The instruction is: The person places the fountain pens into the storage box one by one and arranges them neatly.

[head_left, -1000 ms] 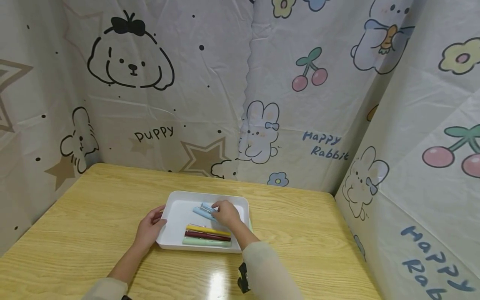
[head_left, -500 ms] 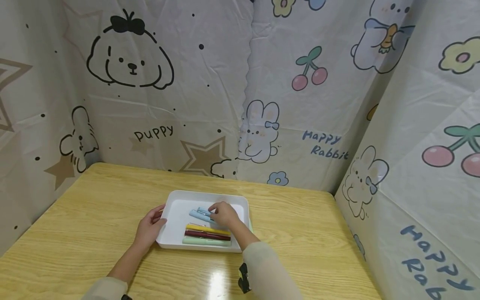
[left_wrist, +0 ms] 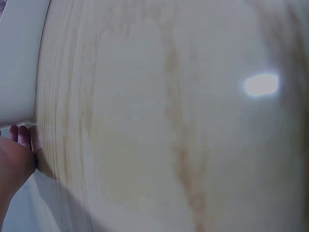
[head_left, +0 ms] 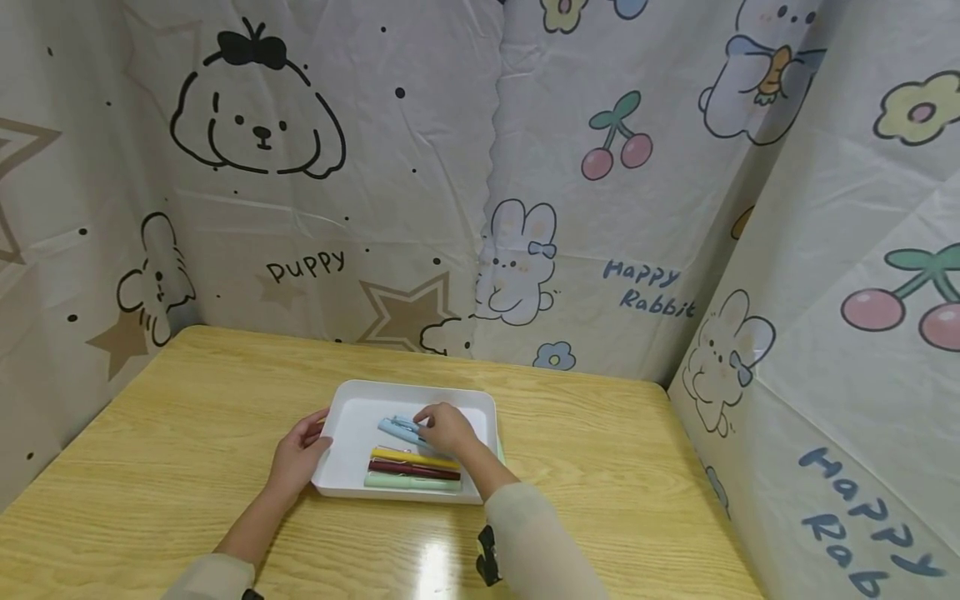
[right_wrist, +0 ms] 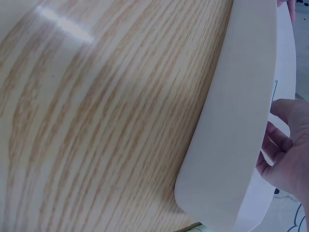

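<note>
A shallow white tray (head_left: 347, 454) lies on the wooden table. My left hand (head_left: 296, 458) holds its left end, thumb at the rim and fingers along the outer side. Inside the tray, my right hand (head_left: 448, 429) pinches at light blue pens (head_left: 397, 428), partly hidden by the fingers; it seems there are two, close together. In front of them a yellow pen (head_left: 416, 458), a dark red pen (head_left: 414, 471) and a light green pen (head_left: 412, 482) lie side by side. In the right wrist view, the right hand (right_wrist: 292, 150) reaches over the tray wall (right_wrist: 231, 111), which hides most of the pens.
Wood-grain table (head_left: 600, 467) surrounds the tray. A pale green edge (head_left: 501, 450) shows beside the tray's right end; what it belongs to is hidden. Printed cloth (head_left: 405, 167) hangs behind the table and along both sides.
My right hand and the light blue pens have shifted slightly left and toward the other pens. The left hand and the tray stay in place.
</note>
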`<state>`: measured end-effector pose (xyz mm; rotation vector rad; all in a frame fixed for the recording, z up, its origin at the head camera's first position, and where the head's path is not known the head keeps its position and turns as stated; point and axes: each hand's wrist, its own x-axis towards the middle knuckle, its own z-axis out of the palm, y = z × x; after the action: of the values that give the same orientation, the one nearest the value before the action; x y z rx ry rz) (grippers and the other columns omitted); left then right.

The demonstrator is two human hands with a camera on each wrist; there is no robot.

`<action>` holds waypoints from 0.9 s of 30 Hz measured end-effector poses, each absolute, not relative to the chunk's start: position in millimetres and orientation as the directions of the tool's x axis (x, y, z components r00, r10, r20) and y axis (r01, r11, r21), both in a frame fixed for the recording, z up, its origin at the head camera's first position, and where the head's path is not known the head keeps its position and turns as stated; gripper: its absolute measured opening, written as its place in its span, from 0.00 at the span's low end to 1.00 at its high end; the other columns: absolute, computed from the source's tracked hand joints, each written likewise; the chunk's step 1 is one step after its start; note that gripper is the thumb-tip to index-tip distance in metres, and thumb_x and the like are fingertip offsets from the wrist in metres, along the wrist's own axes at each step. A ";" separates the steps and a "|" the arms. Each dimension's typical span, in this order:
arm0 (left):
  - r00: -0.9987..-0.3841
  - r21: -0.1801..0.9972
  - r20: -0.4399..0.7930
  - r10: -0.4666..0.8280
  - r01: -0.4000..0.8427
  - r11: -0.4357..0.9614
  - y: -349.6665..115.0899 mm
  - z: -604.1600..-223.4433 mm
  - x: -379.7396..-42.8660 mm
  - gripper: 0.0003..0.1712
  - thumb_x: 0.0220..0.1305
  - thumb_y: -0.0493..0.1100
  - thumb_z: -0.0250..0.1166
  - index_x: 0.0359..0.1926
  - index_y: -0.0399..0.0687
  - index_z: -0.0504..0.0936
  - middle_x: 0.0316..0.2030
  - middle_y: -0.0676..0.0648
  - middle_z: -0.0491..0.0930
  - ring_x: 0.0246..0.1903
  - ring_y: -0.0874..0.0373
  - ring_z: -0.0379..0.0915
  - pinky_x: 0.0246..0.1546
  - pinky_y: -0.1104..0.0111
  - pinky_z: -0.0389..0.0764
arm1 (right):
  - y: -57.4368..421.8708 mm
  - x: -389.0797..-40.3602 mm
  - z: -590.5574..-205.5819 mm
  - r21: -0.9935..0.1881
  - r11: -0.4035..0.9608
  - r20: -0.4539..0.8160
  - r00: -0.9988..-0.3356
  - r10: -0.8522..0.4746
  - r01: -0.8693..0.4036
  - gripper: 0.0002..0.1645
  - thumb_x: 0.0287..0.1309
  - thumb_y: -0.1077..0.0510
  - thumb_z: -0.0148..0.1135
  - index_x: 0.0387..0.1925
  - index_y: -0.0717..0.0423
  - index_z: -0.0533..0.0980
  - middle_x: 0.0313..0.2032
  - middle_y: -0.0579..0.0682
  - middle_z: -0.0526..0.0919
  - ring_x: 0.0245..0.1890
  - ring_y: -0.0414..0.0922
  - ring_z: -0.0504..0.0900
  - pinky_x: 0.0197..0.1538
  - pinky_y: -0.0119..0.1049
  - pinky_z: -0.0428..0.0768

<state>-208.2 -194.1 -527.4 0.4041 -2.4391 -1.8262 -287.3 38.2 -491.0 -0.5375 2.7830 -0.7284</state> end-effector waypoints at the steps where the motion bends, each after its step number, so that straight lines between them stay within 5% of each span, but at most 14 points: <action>1: -0.963 0.951 -0.103 -0.248 -0.169 0.260 -194.0 -527.3 -208.2 0.28 0.66 0.37 0.51 0.67 0.45 0.62 0.60 0.34 0.68 0.57 0.47 0.65 0.46 0.75 0.69 | 38.1 -287.3 -491.0 -0.509 0.810 -0.112 -0.910 -0.399 -0.292 0.12 0.58 0.56 0.60 0.44 0.50 0.82 0.33 0.48 0.79 0.31 0.39 0.73 0.35 0.32 0.72; 11: -0.965 0.951 -0.106 -0.242 -0.169 0.259 -193.6 -527.8 -208.2 0.28 0.66 0.36 0.51 0.68 0.44 0.62 0.61 0.34 0.67 0.58 0.46 0.64 0.54 0.61 0.69 | 36.7 -285.5 -489.9 -0.519 0.809 -0.129 -0.909 -0.396 -0.278 0.12 0.59 0.57 0.59 0.44 0.50 0.82 0.34 0.48 0.79 0.32 0.39 0.72 0.35 0.32 0.71; 23: -0.968 0.948 -0.107 -0.228 -0.169 0.270 -194.9 -527.7 -207.1 0.28 0.68 0.38 0.50 0.68 0.46 0.61 0.61 0.35 0.67 0.59 0.46 0.64 0.55 0.61 0.68 | 35.0 -283.5 -487.6 -0.527 0.798 -0.157 -0.890 -0.429 -0.292 0.11 0.60 0.57 0.58 0.43 0.48 0.82 0.35 0.47 0.80 0.32 0.39 0.73 0.37 0.34 0.73; 27: -0.967 0.948 -0.110 -0.230 -0.172 0.270 -194.8 -527.3 -207.1 0.28 0.68 0.38 0.50 0.68 0.46 0.61 0.61 0.35 0.67 0.59 0.47 0.64 0.52 0.67 0.69 | 36.1 -283.5 -487.6 -0.526 0.796 -0.158 -0.885 -0.437 -0.299 0.11 0.60 0.57 0.58 0.43 0.47 0.82 0.34 0.46 0.79 0.31 0.39 0.72 0.35 0.33 0.72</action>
<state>-207.1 -194.8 -527.3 0.3898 -2.4637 -1.8283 -283.5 36.1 -487.6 -0.5676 2.7134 -0.7289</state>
